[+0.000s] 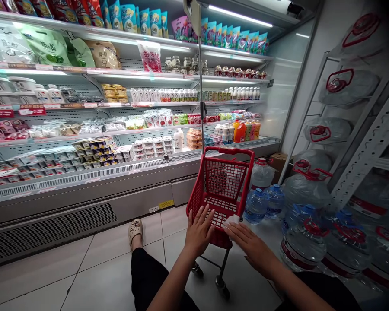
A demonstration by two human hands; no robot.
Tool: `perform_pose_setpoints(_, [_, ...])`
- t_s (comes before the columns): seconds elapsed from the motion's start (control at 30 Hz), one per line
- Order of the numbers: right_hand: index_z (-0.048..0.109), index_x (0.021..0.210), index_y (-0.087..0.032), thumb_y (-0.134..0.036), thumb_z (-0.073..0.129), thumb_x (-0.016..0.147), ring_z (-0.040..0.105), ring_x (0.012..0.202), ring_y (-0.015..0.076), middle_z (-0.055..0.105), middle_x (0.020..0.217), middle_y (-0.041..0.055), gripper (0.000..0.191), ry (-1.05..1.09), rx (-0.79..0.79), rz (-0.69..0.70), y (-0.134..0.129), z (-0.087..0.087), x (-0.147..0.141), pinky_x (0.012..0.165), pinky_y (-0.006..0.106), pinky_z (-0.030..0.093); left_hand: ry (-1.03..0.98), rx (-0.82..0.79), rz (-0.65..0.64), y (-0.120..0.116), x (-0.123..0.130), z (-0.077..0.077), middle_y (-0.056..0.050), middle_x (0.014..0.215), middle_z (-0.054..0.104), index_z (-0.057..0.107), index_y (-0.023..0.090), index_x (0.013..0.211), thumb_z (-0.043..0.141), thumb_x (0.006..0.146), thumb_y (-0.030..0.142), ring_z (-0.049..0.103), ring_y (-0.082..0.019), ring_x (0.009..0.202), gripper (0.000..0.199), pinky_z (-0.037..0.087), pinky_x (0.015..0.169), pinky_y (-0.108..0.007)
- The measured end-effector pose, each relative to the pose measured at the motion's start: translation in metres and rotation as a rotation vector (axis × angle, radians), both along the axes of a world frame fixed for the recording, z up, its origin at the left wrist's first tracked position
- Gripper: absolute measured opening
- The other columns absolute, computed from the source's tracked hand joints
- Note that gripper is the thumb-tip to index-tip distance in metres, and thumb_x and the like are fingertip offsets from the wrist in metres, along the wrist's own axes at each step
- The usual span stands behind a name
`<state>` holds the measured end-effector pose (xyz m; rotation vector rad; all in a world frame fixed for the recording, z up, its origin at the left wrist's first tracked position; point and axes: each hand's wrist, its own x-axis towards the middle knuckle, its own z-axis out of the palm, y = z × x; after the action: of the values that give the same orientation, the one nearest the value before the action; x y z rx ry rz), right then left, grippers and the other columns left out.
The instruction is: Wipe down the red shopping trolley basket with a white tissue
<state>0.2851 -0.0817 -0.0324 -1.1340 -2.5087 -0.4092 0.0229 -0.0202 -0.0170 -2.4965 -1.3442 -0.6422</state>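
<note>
A small red plastic shopping cart stands in front of me, its basket sides and floor a grid of openings. My left hand is at the near left of the basket, fingers stretched and spread, holding nothing. Across from it, my right hand has its fingers straight and close together. Under those fingertips, at the near right rim, is a crumpled white tissue or cloth. My right thumb is mostly hidden. No goods show in the basket.
A lit refrigerated display with packed shelves runs along the left and back. Large water bottles stand on the floor at right, beside a metal rack with more bottles. My foot in a beige clog is left of the cart.
</note>
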Motion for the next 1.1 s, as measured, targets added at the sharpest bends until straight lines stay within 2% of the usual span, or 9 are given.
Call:
perform_pose_setpoints(0.13, [0.008,0.167,-0.031,0.006,0.037,0.071,0.03,0.155,0.0142,0.036,0.167,-0.0023,0.106,-0.033,-0.042,0.119,0.027,0.012,0.04,0.129,0.043,0.026,0.024,0.024,0.006,-0.005,-0.005,-0.001,0.008,0.17,0.027,0.009,0.043,0.165,0.033,0.11,0.048,0.028,-0.018,0.157,0.06,0.013,0.132,-0.047])
perform_pose_setpoints(0.23, [0.011,0.167,-0.032,-0.009,0.041,0.093,0.035,0.153,0.0169,0.038,0.167,0.0007,0.082,0.01,-0.05,0.047,0.061,0.018,0.065,0.128,0.047,0.027,0.029,0.005,0.044,0.002,-0.01,-0.005,0.008,0.17,0.027,0.009,0.044,0.164,0.032,0.11,0.048,0.028,-0.019,0.157,0.06,0.011,0.132,-0.047])
perform_pose_setpoints(0.33, [0.02,0.166,-0.031,-0.027,0.039,0.104,0.039,0.151,0.019,0.043,0.164,0.002,0.065,0.061,-0.043,-0.021,0.086,0.018,0.062,0.126,0.048,0.03,0.003,-0.039,0.123,0.017,-0.019,-0.009,0.008,0.17,0.027,0.013,0.045,0.164,0.028,0.11,0.05,0.027,-0.02,0.157,0.056,0.01,0.132,-0.05])
perform_pose_setpoints(0.47, [0.034,0.162,-0.028,-0.025,0.037,0.106,0.043,0.149,0.0182,0.052,0.158,0.0026,0.056,0.105,-0.003,0.022,0.085,0.012,0.008,0.126,0.048,0.031,-0.048,-0.134,0.267,0.041,-0.035,-0.003,0.003,0.168,0.031,0.026,0.04,0.163,0.022,0.109,0.056,0.029,-0.024,0.157,0.057,0.01,0.13,-0.057])
perform_pose_setpoints(0.6, [0.032,0.162,-0.023,-0.017,0.048,0.096,0.039,0.15,0.019,0.049,0.16,0.0044,0.069,0.08,0.002,0.173,0.062,0.007,-0.067,0.128,0.046,0.028,-0.098,-0.212,0.364,0.054,-0.035,0.012,-0.008,0.165,0.04,0.038,0.029,0.161,0.018,0.108,0.059,0.033,-0.029,0.155,0.065,0.012,0.127,-0.065])
perform_pose_setpoints(0.7, [0.031,0.163,-0.019,-0.014,0.055,0.088,0.04,0.15,0.0223,0.048,0.16,0.0087,0.079,0.087,-0.013,0.207,0.053,0.007,-0.101,0.126,0.046,0.031,-0.088,-0.204,0.296,0.053,-0.02,0.02,-0.003,0.167,0.037,0.034,0.03,0.162,0.015,0.109,0.056,0.03,-0.023,0.156,0.063,0.018,0.129,-0.055])
perform_pose_setpoints(0.77, [0.035,0.161,-0.02,-0.014,0.057,0.086,0.042,0.149,0.0231,0.051,0.158,0.0093,0.079,0.089,-0.031,0.222,0.056,0.008,-0.108,0.126,0.046,0.031,-0.082,-0.207,0.233,0.049,-0.01,0.022,0.001,0.168,0.033,0.028,0.033,0.164,0.012,0.11,0.053,0.029,-0.016,0.156,0.06,0.027,0.127,-0.044])
perform_pose_setpoints(0.9, [0.038,0.16,-0.022,-0.009,0.054,0.082,0.043,0.148,0.0209,0.052,0.157,0.0069,0.08,0.068,-0.039,0.204,0.076,0.016,-0.081,0.129,0.045,0.026,-0.091,-0.249,0.188,0.042,-0.003,0.021,-0.004,0.168,0.033,0.017,0.026,0.167,0.009,0.11,0.051,0.031,-0.015,0.155,0.062,0.034,0.123,-0.039])
perform_pose_setpoints(1.1, [0.036,0.161,-0.024,-0.014,0.044,0.092,0.047,0.146,0.0201,0.053,0.157,0.0052,0.07,0.066,0.033,-0.039,0.118,0.03,0.014,0.127,0.049,0.027,-0.104,-0.35,0.162,0.043,-0.015,0.023,-0.007,0.171,0.026,0.012,0.021,0.168,0.011,0.107,0.064,0.027,-0.02,0.157,0.074,0.028,0.126,-0.041])
